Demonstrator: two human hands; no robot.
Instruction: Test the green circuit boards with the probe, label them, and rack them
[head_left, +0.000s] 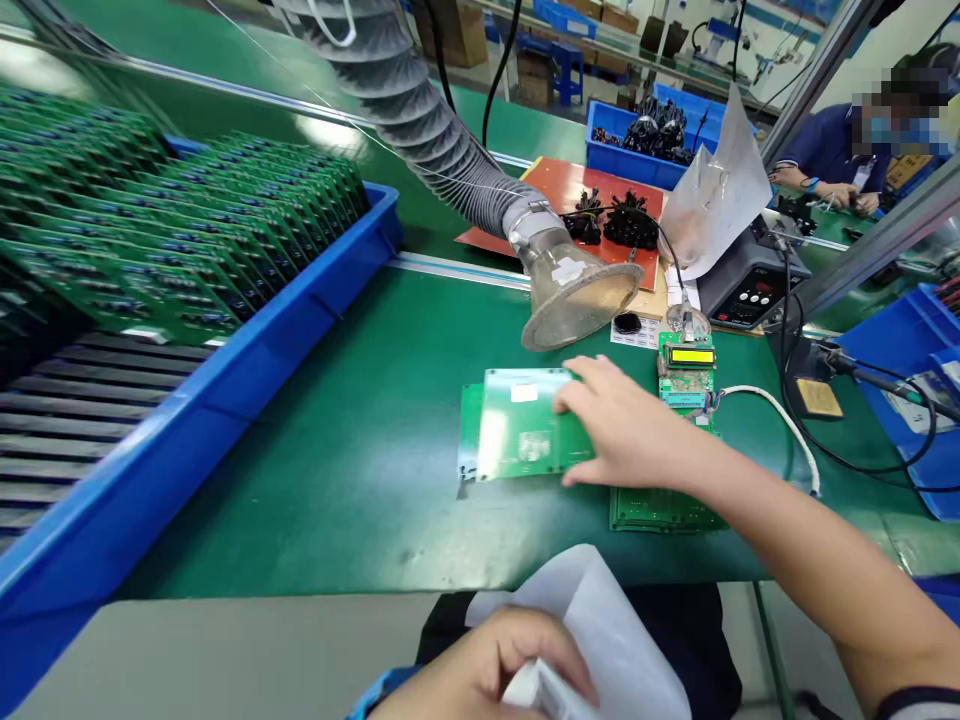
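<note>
My right hand (626, 425) reaches across the green mat and grips the right edge of a green circuit board (521, 425), thumb under, fingers on top. That board lies over another green board (469, 430) on the mat. Near my lap, my left hand (487, 670) is closed on a white plastic bag (600, 630). Under my right forearm lies one more green board (660, 508). Just beyond my right hand stands a small board with a lit yellow display (688, 372).
A big blue tray (300, 300) of upright green boards fills the left. A grey fume hose with a clear funnel (577, 290) hangs over the mat. A soldering station (750, 285), blue bins and black parts sit behind. Another person (840, 160) works at far right.
</note>
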